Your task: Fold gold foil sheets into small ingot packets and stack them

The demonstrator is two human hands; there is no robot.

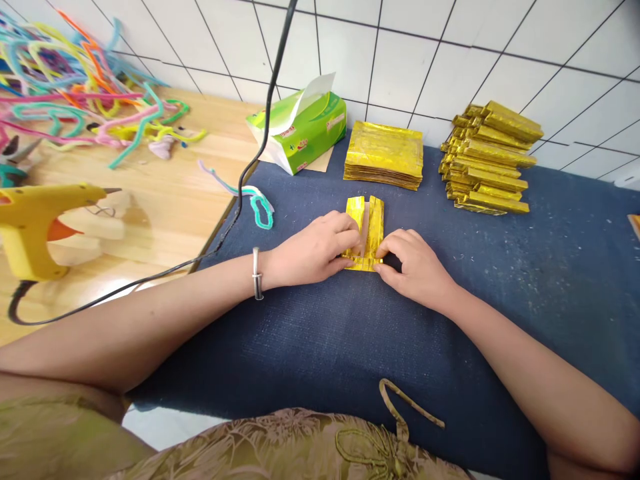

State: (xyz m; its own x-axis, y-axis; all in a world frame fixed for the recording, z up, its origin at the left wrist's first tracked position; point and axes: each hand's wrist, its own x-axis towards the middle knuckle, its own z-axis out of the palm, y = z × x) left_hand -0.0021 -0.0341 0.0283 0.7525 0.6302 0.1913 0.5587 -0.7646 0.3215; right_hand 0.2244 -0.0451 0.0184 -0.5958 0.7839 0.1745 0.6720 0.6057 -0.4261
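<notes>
A sheet of gold foil paper (375, 230) lies on the dark blue cloth (310, 347), its two long sides folded in toward the middle with a pale strip showing between them. Its near edge is turned up in a narrow fold. My left hand (320, 248) pinches the near left corner, thumb at the bottom edge and fingers over the left flap. At the near right corner, my right hand (413, 267) pinches the fold between thumb and forefinger. Behind the sheet sits a flat stack of gold paper (384, 153). Folded gold strips (490, 160) are piled to its right.
A green tissue pack (313, 130) stands against the tiled wall (400, 60). On the wooden table at left are a yellow glue gun (40, 227), pliers (15, 160) and tangled coloured pipe cleaners (75, 73). A black cable (243, 180) runs past my left arm.
</notes>
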